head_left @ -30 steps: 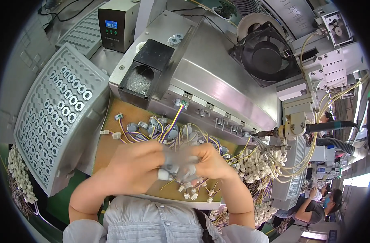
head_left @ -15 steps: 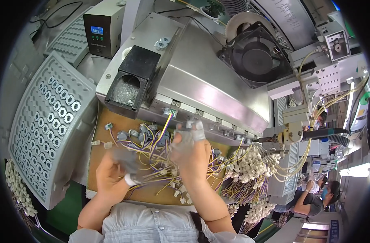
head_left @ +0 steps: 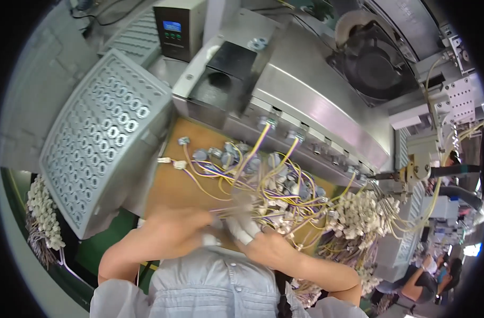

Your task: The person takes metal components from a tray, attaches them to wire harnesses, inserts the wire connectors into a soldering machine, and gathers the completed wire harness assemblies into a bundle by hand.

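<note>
1. We look down on a workshop counter topped with a tan mat [head_left: 165, 193]; a grey metal machine [head_left: 326, 79] runs along its far side, and a person in a dark top [head_left: 416, 289] shows in the background at the right.
2. On our left a grey tray [head_left: 138, 140] stands tilted, filled with rows of ring-shaped metal parts [head_left: 114, 132].
3. Beyond it we see a control box [head_left: 181, 37] with a lit blue display, and a black box [head_left: 234, 59] beside the machine's left end. A black fan [head_left: 371, 66] sits farther right.
4. Yellow and purple wires [head_left: 300, 201] lie tangled on the mat before the machine, among white connectors and grey round parts [head_left: 228, 158].
5. Two bundles of yellow wire reach up to small parts seated at the machine's front edge.
6. The left hand [head_left: 181, 228] is over the mat's near edge, its fingers toward the right; they are blurred, so we cannot tell whether they grasp anything.
7. The right hand [head_left: 268, 248], with white covers [head_left: 243, 231] on some fingers, faces it near the tangle; blur hides its grip too.
8. To our right hangs a thick cluster of white connectors [head_left: 363, 214].
</note>
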{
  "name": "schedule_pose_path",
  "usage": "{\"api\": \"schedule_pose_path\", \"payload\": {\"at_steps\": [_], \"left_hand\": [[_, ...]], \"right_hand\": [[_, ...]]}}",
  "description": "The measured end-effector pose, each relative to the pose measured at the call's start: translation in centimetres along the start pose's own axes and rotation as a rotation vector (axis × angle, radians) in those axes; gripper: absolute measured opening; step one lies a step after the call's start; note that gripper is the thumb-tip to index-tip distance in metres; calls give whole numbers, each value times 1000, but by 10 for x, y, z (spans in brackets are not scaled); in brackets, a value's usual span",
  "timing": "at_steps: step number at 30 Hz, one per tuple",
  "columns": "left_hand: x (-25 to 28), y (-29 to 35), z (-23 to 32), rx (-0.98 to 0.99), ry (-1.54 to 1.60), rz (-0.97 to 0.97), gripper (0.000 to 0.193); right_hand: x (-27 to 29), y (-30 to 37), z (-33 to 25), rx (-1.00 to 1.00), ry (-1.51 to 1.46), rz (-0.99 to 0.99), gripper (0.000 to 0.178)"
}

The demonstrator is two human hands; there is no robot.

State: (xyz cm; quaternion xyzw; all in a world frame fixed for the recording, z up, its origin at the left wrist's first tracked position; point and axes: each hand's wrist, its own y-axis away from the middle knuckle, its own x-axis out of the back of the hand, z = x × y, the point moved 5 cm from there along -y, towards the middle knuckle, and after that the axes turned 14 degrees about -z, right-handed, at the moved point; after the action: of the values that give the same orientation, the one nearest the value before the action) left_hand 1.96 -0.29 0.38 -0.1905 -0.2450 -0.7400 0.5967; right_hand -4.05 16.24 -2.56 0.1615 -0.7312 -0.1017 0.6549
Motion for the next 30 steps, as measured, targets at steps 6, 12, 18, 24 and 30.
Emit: {"api": "schedule_pose_path", "payload": {"at_steps": [6, 12, 18, 24, 30], "left_hand": [[144, -6, -92, 468, -323, 458, 26], [243, 21, -237, 746, -1064, 563, 35], [228, 10, -182, 447, -422, 825, 35], [71, -20, -30, -168, 358, 502, 39], [-13, -55, 0, -208, 504, 234, 43]], "right_hand": [[16, 9, 24, 47, -370, 239, 24], [63, 22, 52, -107, -232, 552, 34], [45, 15, 74, 30, -1410, 538, 20], [40, 13, 78, -198, -1305, 535, 12], [48, 10, 76, -172, -1192, 547, 18]]}}
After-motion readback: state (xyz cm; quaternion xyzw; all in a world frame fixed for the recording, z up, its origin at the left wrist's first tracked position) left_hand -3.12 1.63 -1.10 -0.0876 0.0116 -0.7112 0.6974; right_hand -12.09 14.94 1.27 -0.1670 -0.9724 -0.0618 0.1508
